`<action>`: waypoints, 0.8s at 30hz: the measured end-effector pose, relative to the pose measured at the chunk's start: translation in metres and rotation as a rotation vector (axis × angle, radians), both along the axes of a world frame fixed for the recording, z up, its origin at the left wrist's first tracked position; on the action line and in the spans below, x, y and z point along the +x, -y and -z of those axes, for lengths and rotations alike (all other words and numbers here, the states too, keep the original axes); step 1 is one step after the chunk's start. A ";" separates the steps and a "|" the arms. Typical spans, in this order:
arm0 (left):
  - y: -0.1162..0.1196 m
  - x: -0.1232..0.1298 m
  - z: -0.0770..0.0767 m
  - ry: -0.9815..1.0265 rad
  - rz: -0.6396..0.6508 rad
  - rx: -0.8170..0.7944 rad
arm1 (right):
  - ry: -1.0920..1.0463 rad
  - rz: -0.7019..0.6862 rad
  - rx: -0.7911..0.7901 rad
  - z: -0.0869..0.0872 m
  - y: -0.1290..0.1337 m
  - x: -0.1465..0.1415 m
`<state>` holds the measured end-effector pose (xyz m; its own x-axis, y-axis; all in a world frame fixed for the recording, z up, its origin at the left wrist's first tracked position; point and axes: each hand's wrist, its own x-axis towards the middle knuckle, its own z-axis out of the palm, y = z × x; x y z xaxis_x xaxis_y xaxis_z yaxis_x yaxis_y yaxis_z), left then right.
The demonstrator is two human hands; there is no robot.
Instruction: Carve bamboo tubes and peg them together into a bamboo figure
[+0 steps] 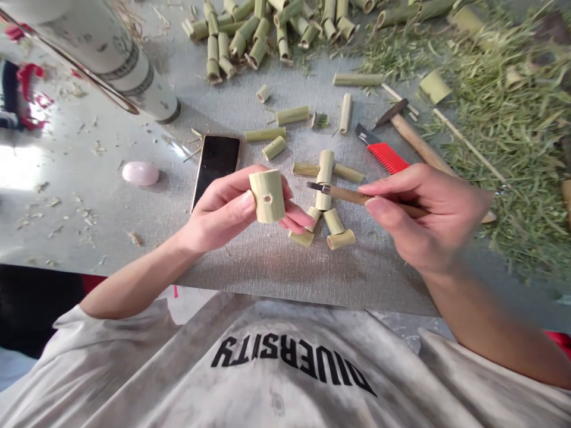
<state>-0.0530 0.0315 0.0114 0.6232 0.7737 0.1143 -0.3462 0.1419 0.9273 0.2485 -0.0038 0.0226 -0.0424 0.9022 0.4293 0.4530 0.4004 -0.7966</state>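
Observation:
My left hand [232, 208] holds a short, thick bamboo piece [273, 208] upright between thumb and fingers; a small hole shows in its side. In my right hand [414, 214] is a small wooden-handled tool [348, 194] with a dark metal tip, which points left toward the bamboo piece without touching it. Beneath the tool, several cut bamboo pieces [326, 166] lie on the table in the shape of a figure, with a trunk, two arms, legs and feet. Part of the trunk is hidden by the tool.
A phone [218, 160] and a pink oval object [140, 173] lie to the left. A white cylinder [147, 89] stands at upper left. A red-handled knife [387, 156], a hammer [414, 135], and bamboo shavings [513, 154] are at right. Bamboo tubes [243, 38] lie at the back.

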 end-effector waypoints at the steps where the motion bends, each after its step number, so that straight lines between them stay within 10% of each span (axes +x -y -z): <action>1: 0.000 0.000 0.001 0.001 0.000 0.002 | -0.004 -0.004 -0.005 -0.001 0.000 0.000; 24: 0.008 0.002 -0.013 -0.015 0.112 -0.051 | 0.083 -0.070 0.135 0.000 -0.015 0.005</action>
